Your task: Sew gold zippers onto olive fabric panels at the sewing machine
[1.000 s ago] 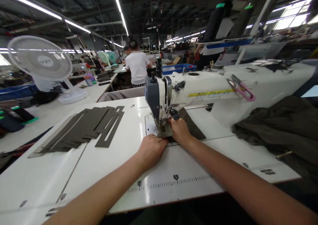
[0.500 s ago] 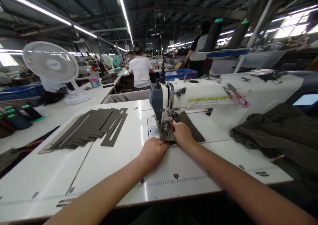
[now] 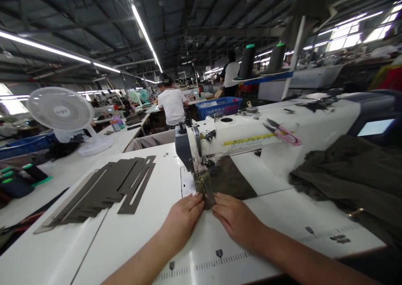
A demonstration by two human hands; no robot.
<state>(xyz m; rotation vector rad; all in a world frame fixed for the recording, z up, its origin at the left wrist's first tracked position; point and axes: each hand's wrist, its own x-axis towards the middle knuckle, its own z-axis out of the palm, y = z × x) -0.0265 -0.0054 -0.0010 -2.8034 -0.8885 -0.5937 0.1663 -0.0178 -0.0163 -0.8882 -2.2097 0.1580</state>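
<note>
A dark olive fabric piece (image 3: pixel 234 179) lies on the white sewing table under the presser foot of a sewing machine (image 3: pixel 196 151). Its narrow front part sticks out between my two hands. At the left edge of this part, my left hand (image 3: pixel 184 217) rests with fingers stretched out flat, fingertips touching it. My right hand (image 3: pixel 238 218) has its fingers pressed together on the right edge of the front part; its thumb is mostly hidden. To the left, a fanned stack of flat dark grey-olive pieces (image 3: pixel 103 188) lies on the table, the top ones with long slots.
Pink-handled scissors (image 3: pixel 284 134) lie on the machine arm. Crumpled dark olive cloth (image 3: pixel 351 180) is heaped at the right. A white fan (image 3: pixel 61 111) and thread cones (image 3: pixel 21 182) stand at the left. Beyond the machine are a blue crate (image 3: pixel 220 107) and a person in white (image 3: pixel 172 104).
My right hand has drawn back from beside the needle to the fabric's front edge. My left hand's fingers have straightened. The view has tilted, shifting the machine lower and to the left.
</note>
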